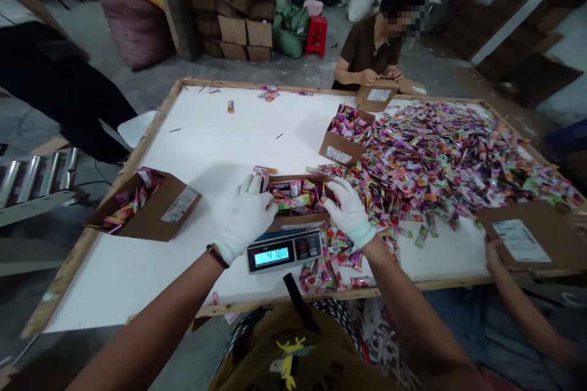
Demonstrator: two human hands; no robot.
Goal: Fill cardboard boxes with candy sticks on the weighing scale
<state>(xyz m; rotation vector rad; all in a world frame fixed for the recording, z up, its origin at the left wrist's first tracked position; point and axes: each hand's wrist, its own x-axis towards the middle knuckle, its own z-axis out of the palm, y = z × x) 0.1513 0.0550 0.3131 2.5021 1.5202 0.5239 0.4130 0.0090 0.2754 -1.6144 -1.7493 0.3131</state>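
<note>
A small open cardboard box (293,220) full of shiny pink, purple and green sachets (300,194) stands on a digital scale (284,250) with a lit blue display. My left hand (245,217), in a white glove, curls around the box's left end, where a few sachets show by the fingertips. At the other end, my right hand (347,211), gloved too, grips the box wall with thumb and fingers. Parts of the fingertips are hidden. Loose sachets (323,275) lie beside the scale and under my right forearm.
A big heap of sachets (440,159) spreads over the right of the white table (197,153). Filled boxes stand at left (169,208) and at the back (343,149). Across the table a person (371,55) handles a carton (376,95). Another person's hand (495,259) holds a box (527,235) at right.
</note>
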